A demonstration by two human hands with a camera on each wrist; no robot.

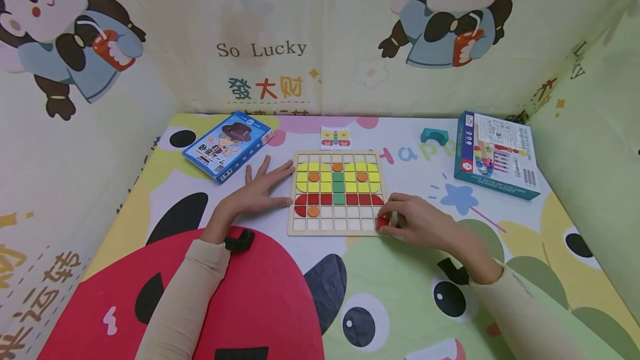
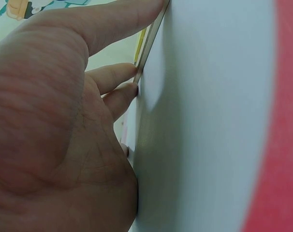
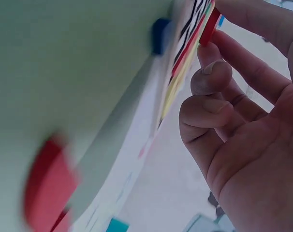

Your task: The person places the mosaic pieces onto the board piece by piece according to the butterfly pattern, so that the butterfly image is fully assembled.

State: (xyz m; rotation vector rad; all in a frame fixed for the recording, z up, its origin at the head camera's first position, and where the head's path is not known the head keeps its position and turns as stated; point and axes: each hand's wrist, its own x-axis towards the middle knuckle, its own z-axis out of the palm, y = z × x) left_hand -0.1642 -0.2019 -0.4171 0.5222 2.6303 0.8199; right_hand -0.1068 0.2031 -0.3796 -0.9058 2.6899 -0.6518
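A wooden grid board (image 1: 335,229) lies flat on the table, with yellow, red, green and orange pieces set in its cells as a butterfly-like pattern. My left hand (image 1: 260,186) is spread at the board's left side; in the left wrist view the thumb and fingertips touch the board's edge (image 2: 149,41). At the lower right corner of the board, my right hand (image 1: 417,218) pinches a red piece (image 1: 382,222). The right wrist view shows this red piece (image 3: 210,28) between thumb and fingertip, the other fingers curled. A pattern card (image 1: 335,138) lies behind the board.
A blue card-game box (image 1: 227,146) lies at the back left. Another box (image 1: 497,154), teal-edged, is at the back right, with a teal arch-shaped block (image 1: 434,136) to its left. A printed cartoon cloth (image 1: 270,293) covers the table, and curtains (image 1: 350,88) hang around it.
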